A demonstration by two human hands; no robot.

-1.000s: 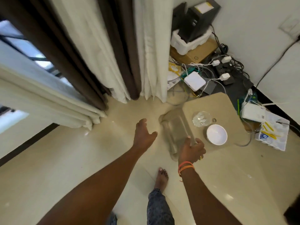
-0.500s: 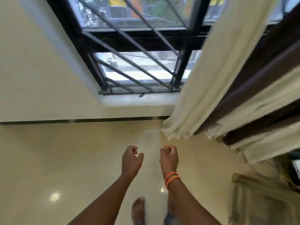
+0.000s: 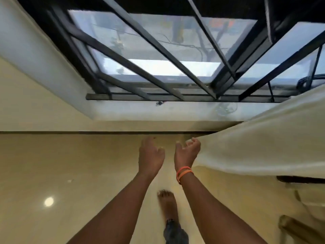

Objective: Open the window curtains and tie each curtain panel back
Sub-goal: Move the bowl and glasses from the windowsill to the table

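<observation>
Below the window, right hand [image 3: 187, 152] curled around cream curtain [image 3: 255, 147] edge; left hand [image 3: 151, 154] loose, empty.

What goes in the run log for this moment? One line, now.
stage: reaching for curtain | right hand: curled at cream curtain edge, grip unclear | left hand: free, loosely curled | window: uncovered | tie-back: not done

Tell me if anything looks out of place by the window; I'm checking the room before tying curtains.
Only one thing stands out: a small dark object lies on the pale window sill below the grille; too blurred to identify. The cream curtain looks intact.
</observation>
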